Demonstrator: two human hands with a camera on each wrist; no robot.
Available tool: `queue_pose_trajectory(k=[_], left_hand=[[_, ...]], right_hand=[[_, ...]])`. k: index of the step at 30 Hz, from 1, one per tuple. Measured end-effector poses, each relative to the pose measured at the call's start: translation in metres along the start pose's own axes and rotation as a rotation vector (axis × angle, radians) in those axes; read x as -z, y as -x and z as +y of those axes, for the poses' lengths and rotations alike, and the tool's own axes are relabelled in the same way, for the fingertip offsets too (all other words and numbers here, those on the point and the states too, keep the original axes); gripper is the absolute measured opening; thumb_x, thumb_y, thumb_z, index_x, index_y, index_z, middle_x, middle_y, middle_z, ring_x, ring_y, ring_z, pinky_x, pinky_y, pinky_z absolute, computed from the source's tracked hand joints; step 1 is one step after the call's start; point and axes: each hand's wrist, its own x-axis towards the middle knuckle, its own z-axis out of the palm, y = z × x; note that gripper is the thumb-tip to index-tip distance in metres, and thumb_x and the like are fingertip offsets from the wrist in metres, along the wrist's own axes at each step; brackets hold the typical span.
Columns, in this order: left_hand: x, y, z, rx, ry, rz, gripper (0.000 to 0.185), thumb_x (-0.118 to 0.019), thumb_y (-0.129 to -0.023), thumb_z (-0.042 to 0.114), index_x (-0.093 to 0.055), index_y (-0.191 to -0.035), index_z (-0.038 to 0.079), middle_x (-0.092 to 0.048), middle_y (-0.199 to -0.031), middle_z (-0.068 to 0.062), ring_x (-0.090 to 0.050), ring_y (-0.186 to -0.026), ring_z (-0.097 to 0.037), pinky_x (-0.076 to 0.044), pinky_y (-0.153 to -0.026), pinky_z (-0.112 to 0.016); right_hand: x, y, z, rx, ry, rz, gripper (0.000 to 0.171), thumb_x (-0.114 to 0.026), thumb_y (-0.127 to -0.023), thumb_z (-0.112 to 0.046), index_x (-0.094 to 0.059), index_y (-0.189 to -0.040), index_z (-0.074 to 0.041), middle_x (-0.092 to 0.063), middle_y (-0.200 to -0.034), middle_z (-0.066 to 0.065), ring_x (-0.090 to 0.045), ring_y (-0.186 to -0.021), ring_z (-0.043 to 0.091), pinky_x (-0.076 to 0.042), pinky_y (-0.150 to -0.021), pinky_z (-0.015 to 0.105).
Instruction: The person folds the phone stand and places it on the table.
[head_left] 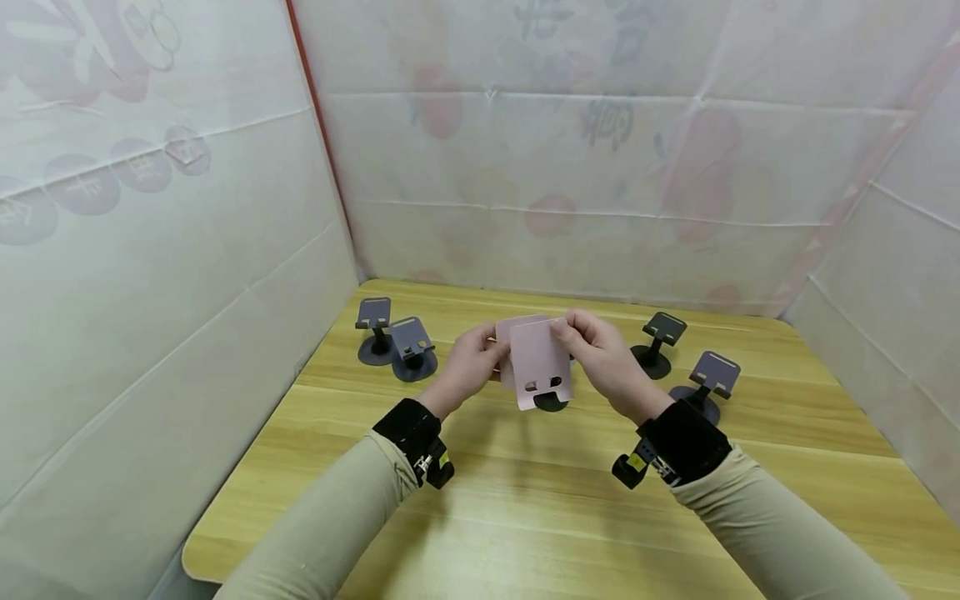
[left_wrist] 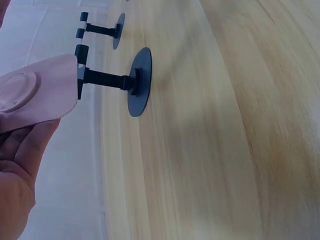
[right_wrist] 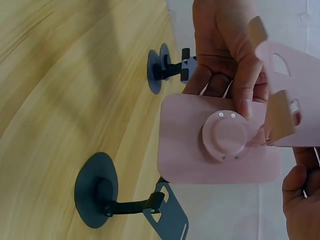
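Note:
A pink folding phone stand [head_left: 542,354] is held up above the table between both hands. My left hand [head_left: 468,362] grips its rectangular base plate [right_wrist: 182,137], which carries a round hub with small screws. With thumb and fingers, my right hand [head_left: 606,360] pinches the upper edge of the slotted support plate [head_left: 538,350]. That plate has cut-outs and two bent hooks [right_wrist: 281,120] at its lower end. The two plates lie close together, slightly fanned; the joint linking them is mostly hidden.
Two purple-grey phone stands [head_left: 411,337] are at the left on the wooden table [head_left: 480,517]. At the right stand a dark green one [head_left: 666,327] and a purple-grey one [head_left: 715,372]. A dark round base [head_left: 551,402] shows behind the pink stand. Pale sheeting [head_left: 487,167] encloses the table.

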Motion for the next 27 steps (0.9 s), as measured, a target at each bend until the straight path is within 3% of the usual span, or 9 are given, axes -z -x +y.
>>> queue_pose_trajectory(k=[5,11,15,21,27], left_hand=[[0.002,0.001,-0.001,-0.029,-0.015,0.01,0.018,-0.053,-0.108,0.012,-0.064,-0.118,0.002,-0.07,-0.102,-0.016,-0.072,-0.087,-0.025,-0.062,-0.079,-0.045],[0.005,0.003,-0.005,-0.091,-0.034,0.036,0.016,-0.054,-0.107,0.011,-0.064,-0.115,0.001,-0.071,-0.105,-0.019,-0.07,-0.085,-0.025,-0.062,-0.074,-0.044],[0.008,0.004,-0.007,-0.149,-0.118,0.06,0.013,-0.055,-0.107,0.012,-0.063,-0.107,0.002,-0.07,-0.103,-0.017,-0.066,-0.081,-0.024,-0.058,-0.068,-0.038],[0.012,0.007,-0.008,-0.237,-0.284,0.111,0.014,-0.055,-0.107,0.016,-0.06,-0.098,0.006,-0.063,-0.087,-0.011,-0.053,-0.067,-0.021,-0.043,-0.059,-0.029],[0.01,0.01,-0.01,-0.4,-0.426,0.157,0.015,-0.057,-0.105,0.01,-0.058,-0.091,0.005,-0.061,-0.08,-0.013,-0.048,-0.065,-0.019,-0.037,-0.058,-0.028]], right_hand=[[-0.001,0.001,0.002,-0.008,0.028,0.003,0.04,-0.048,-0.109,-0.043,-0.055,-0.099,-0.004,-0.049,-0.096,0.015,-0.049,-0.091,0.031,-0.043,-0.079,0.039],[-0.001,0.002,0.005,-0.021,-0.001,-0.014,0.039,-0.051,-0.108,-0.039,-0.056,-0.096,-0.002,-0.048,-0.094,0.017,-0.046,-0.093,0.034,-0.041,-0.081,0.04],[-0.002,0.001,0.006,-0.037,-0.012,-0.019,0.039,-0.053,-0.108,-0.037,-0.056,-0.094,0.0,-0.048,-0.089,0.013,-0.046,-0.09,0.029,-0.039,-0.081,0.04],[-0.003,0.002,0.008,-0.049,-0.025,-0.042,0.039,-0.054,-0.108,-0.036,-0.059,-0.097,0.0,-0.052,-0.091,0.01,-0.046,-0.092,0.028,-0.038,-0.084,0.041],[-0.007,0.004,0.016,-0.07,-0.049,-0.027,0.041,-0.054,-0.107,-0.039,-0.053,-0.091,-0.001,-0.048,-0.094,0.013,-0.044,-0.093,0.03,-0.034,-0.082,0.042]])
